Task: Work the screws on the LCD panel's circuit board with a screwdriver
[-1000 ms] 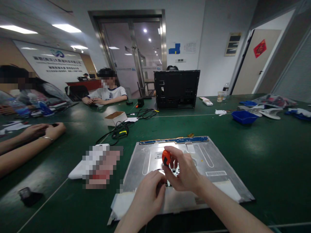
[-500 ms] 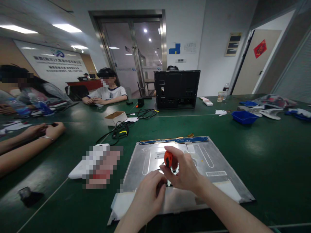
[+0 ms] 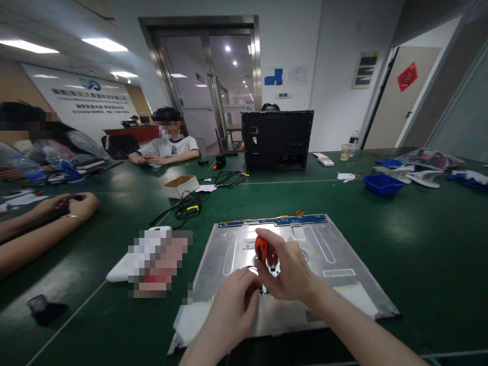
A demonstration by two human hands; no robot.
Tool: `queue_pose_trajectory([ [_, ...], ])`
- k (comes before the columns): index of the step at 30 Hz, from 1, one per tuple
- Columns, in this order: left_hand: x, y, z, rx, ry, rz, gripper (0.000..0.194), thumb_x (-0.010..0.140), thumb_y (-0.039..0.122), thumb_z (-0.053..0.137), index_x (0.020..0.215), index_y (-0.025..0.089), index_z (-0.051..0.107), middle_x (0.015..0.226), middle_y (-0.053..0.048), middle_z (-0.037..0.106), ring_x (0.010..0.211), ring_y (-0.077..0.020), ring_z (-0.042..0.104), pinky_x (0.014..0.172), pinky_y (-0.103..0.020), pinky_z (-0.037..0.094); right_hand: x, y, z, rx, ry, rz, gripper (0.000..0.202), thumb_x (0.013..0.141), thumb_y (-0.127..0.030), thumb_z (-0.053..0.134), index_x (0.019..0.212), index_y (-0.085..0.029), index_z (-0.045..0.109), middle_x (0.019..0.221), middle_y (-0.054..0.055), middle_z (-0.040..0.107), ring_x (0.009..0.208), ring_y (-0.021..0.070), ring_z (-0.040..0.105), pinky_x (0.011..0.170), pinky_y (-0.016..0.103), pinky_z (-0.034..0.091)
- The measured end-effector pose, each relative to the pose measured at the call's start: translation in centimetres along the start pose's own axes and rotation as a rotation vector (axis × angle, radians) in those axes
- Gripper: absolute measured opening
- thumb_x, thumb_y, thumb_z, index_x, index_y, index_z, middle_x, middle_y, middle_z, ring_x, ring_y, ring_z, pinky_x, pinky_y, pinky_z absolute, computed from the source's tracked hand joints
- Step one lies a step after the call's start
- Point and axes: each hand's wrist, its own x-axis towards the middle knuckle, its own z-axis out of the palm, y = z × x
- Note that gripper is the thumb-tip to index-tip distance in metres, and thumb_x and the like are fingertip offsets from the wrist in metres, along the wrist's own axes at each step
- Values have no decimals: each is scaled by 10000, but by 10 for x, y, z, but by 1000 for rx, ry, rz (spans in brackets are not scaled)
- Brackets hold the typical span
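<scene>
A silver flat display panel [image 3: 282, 317] lies on the green table in front of me, a blue circuit strip [image 3: 305, 220] along its far edge. My right hand [image 3: 292, 264] is closed around the orange-and-black handle of a screwdriver [image 3: 261, 246], held upright over the panel's middle. The screwdriver's tip is hidden behind my fingers. Close beside it, my left hand [image 3: 236, 300] is closed with its fingertips low at the panel's centre. Whatever lies between those fingertips is hidden. Small dark parts show on the panel between the two hands.
Left of the panel lies a white device [image 3: 125, 264]. Black cables [image 3: 188, 206] and an open cardboard box [image 3: 181, 186] are beyond it. A black monitor housing [image 3: 278, 142] stands at the back, a blue tray [image 3: 383, 184] at right. Another person's hands [image 3: 78, 206] rest at left.
The screwdriver handle and my right fingers have shifted slightly left and tilted a little. My left hand and the panel stay in place.
</scene>
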Motion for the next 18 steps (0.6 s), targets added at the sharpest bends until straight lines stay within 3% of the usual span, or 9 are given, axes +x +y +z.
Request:
queue_pose_trajectory([
  [18,0,-3,2,5,4,-6,146,824,154,519,838,201,656,857,-82,673,844,-263,645,765,-355,528,-1,2,2,-21,-6,9,485,948,-264,494,1411,-198,364,790,-2,653,501,121,545,515,260,500],
])
